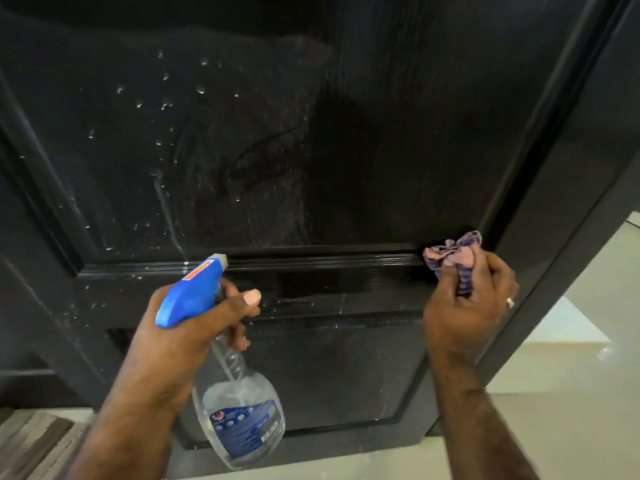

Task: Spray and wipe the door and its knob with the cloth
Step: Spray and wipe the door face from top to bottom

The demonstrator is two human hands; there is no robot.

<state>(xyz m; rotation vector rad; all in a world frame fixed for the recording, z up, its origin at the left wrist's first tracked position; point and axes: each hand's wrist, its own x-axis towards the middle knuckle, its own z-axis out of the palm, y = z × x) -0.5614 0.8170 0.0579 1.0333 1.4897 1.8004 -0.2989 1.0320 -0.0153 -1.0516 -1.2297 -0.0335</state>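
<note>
One door (346, 150), one spray bottle (239, 424), one cloth (453, 252), two hands: left (187, 327), right (464, 306).

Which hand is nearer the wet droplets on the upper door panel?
Left. The left hand, holding the spray bottle, is just below the droplets; the right hand holds the cloth at the panel's lower right corner.

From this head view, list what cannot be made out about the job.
- Door knob: nowhere in frame, cut off by the edges of the door.
- Spray bottle label: print too small.
- Cloth: mostly hidden inside the right hand.
- Trigger: covered by the left hand.
</note>
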